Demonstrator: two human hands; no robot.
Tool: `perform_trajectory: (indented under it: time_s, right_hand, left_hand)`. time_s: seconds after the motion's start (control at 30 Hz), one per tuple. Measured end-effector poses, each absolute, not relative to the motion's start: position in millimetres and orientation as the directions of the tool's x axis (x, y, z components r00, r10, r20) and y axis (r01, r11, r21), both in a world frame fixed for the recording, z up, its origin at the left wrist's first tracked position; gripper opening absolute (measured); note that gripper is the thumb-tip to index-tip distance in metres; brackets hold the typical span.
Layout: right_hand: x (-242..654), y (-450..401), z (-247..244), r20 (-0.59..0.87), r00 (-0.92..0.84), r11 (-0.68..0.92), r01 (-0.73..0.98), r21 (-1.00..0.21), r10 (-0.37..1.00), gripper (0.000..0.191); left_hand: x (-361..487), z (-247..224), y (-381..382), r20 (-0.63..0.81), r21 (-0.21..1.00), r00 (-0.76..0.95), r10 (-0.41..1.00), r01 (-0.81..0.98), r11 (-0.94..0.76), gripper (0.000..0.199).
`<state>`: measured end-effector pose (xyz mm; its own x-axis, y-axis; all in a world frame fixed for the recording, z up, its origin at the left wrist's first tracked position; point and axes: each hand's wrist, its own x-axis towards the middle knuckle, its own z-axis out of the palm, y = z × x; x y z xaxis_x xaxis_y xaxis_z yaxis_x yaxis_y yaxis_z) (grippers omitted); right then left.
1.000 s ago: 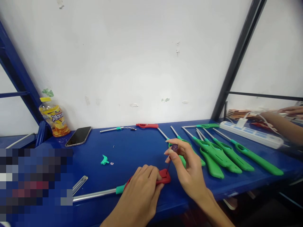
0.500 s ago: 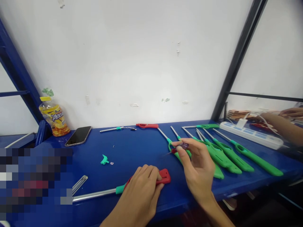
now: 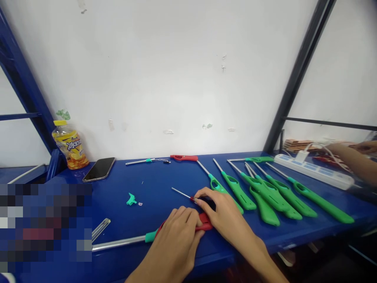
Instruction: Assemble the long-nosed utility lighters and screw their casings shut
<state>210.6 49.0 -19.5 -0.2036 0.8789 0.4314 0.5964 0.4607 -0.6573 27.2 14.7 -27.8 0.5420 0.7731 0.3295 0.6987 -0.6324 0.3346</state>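
Observation:
Under my left hand (image 3: 173, 241), whose fingers are wrapped over it, a red long-reach lighter (image 3: 205, 222) lies on the blue table; its metal tube (image 3: 120, 243) points left from a teal collar. My right hand (image 3: 228, 216) is closed on a small screwdriver (image 3: 181, 192), its shaft pointing up and left and its handle mostly covered by my fingers. That hand is right beside the red lighter's rear end. A teal plastic piece (image 3: 131, 199) and a tiny pale part (image 3: 140, 204) lie left of my hands.
Several green lighters (image 3: 265, 190) are spread on the right. Another red lighter part (image 3: 184, 158) and a thin metal tube (image 3: 138, 162) lie near the wall. A phone (image 3: 99, 169) and drink bottle (image 3: 70, 146) stand left, a power strip (image 3: 315, 171) right. Another person's arm (image 3: 352, 159) shows beyond.
My right hand has come down and left with the screwdriver, from above the green lighters to beside the red lighter. My left hand stays on the red lighter.

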Motion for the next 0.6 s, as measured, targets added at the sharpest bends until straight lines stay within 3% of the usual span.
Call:
perform_trajectory:
  time_s: [0.1, 0.2, 0.33, 0.47, 0.6]
  right_hand:
    - [210, 47, -18, 0.48, -0.177, 0.481, 0.599, -0.64, 0.859, 0.02]
    - [210, 46, -15, 0.54, -0.113, 0.496, 0.584, -0.643, 0.834, 0.024]
    - [211, 41, -9, 0.573, -0.048, 0.52, 0.489, -0.7, 0.818, 0.044]
    - [210, 31, -3, 0.375, -0.207, 0.4, 0.093, -0.912, 0.904, 0.062]
    - [209, 21, -4, 0.178, -0.373, 0.2, 0.02, -0.98, 0.911, 0.068]
  left_hand:
    - [26, -33, 15, 0.384, 0.248, 0.58, 0.718, 0.685, -0.686, 0.015]
    - [27, -33, 12, 0.482, 0.069, 0.635, 0.604, 0.66, -0.749, 0.016]
    - [30, -21, 3, 0.646, -0.096, 0.647, 0.405, 0.596, -0.797, 0.026]
    - [29, -8, -7, 0.774, -0.115, 0.581, 0.253, 0.522, -0.845, 0.041]
    - [23, -1, -15, 0.734, -0.041, 0.595, 0.329, 0.521, -0.852, 0.043]
